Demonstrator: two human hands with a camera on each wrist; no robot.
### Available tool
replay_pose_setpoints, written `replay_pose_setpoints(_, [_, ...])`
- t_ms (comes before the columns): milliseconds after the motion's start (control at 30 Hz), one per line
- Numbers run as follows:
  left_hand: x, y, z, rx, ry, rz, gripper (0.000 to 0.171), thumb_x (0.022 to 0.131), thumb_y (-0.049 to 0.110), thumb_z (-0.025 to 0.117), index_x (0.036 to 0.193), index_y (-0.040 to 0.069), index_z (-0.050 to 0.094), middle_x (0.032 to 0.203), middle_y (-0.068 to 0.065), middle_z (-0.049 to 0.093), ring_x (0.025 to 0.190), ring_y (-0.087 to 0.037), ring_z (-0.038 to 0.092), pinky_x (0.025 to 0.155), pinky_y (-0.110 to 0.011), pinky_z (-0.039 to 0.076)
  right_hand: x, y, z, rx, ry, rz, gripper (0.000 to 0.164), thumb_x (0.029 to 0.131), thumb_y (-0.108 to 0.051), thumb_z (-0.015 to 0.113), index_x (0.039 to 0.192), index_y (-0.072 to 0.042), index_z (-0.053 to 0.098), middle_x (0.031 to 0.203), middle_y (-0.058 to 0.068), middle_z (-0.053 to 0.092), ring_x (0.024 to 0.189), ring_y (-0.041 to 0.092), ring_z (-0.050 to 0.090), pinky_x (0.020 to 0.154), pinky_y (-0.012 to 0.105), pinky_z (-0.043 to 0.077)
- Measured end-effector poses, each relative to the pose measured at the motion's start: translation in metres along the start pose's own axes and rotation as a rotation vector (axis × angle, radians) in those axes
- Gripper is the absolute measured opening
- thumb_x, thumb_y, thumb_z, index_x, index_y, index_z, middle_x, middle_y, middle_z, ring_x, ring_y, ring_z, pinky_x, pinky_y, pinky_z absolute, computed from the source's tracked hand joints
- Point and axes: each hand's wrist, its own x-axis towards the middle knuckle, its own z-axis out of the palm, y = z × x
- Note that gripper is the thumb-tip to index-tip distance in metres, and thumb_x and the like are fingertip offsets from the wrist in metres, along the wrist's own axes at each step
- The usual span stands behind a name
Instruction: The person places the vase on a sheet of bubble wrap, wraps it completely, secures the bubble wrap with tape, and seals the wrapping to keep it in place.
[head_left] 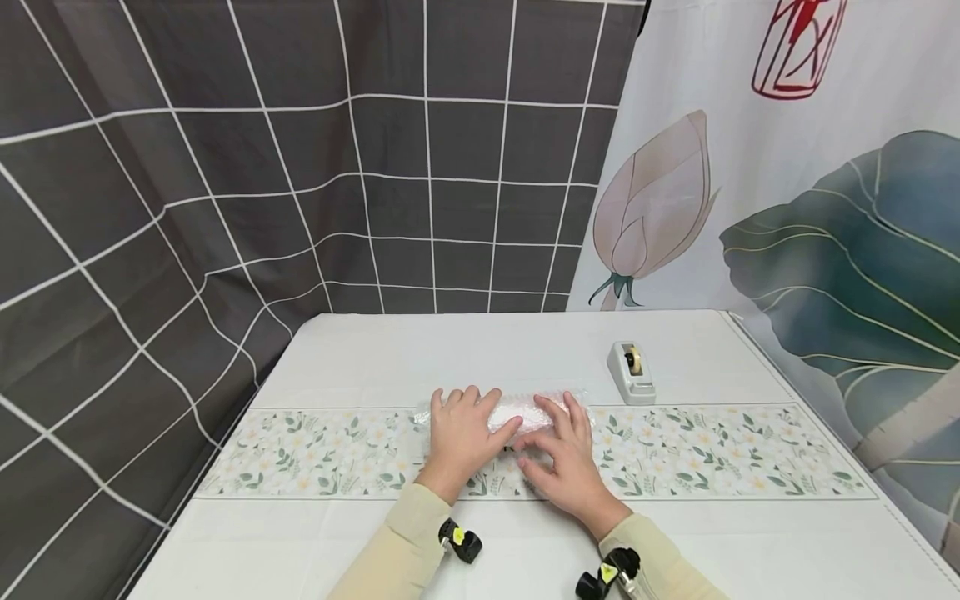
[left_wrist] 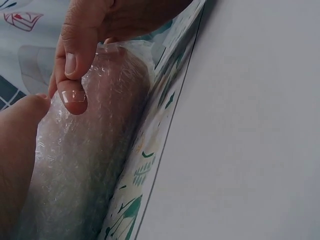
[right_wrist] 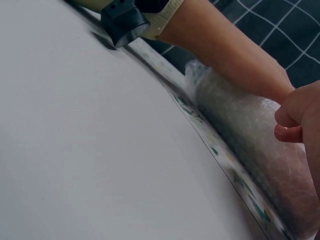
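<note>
**Both hands on the bubble-wrapped roll**

I am pressing my left hand (head_left: 459, 433) flat over the bubble-wrapped roll (head_left: 525, 410), fingers fairly straight and spread across its top, thumb reaching toward my other hand. My right hand (head_left: 567, 454) is resting against the near side of the roll, fingers laid over it; in the right wrist view a fingertip (right_wrist: 287, 132) is curling in at the wrap, and in the left wrist view two fingertips are pinching a small piece of clear tape (left_wrist: 73, 95) against the wrap. The roll is lying lengthwise on the floral runner (head_left: 712, 450), across the middle of the white table (head_left: 450, 350). A tape dispenser (head_left: 631, 372) is sitting just beyond the runner, near my right hand but apart from it.
</note>
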Motion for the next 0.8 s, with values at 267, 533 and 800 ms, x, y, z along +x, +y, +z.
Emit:
replay_pose_setpoints(267, [0.0007,0.0005,0.0008,0.023,-0.012,-0.005,0.066,0.093,0.076,0.038,0.128,0.029,0.067,0.108,-0.003,0.07,0.102,-0.027,0.066,0.103,-0.059,0.037,0.0003,-0.0001,-0.0011,-0.041,-0.016,0.011,0.007,0.078,-0.023,0.072,0.085,-0.025,0.072,0.149,0.017,0.046,0.144,0.052,0.017,0.109,0.075,0.008])
replay_pose_setpoints(533, [0.0018,0.0011,0.0007,0.041,-0.014,-0.005,0.066,0.094,0.077,0.036,0.128,0.03,0.067,0.107,-0.002,0.07,0.101,-0.026,0.066,0.102,-0.058,0.038,-0.0002,0.0012,-0.0028,-0.125,-0.057,0.021,0.008,0.079,-0.024,0.074,0.074,-0.025,0.069,0.152,0.013,0.045,0.148,0.046,0.015,0.111,0.073,0.01])
replay_pose_setpoints(800, [0.0017,0.0009,0.0003,0.049,-0.021,-0.006,0.067,0.093,0.077,0.036,0.129,0.03,0.067,0.107,-0.003,0.07,0.1,-0.026,0.065,0.101,-0.056,0.04,0.0061,0.0022,-0.0061,-0.142,0.021,-0.008,0.029,0.081,-0.024,0.072,0.062,-0.026,0.05,0.14,0.011,0.059,0.139,0.048,0.035,0.109,0.075,0.013])
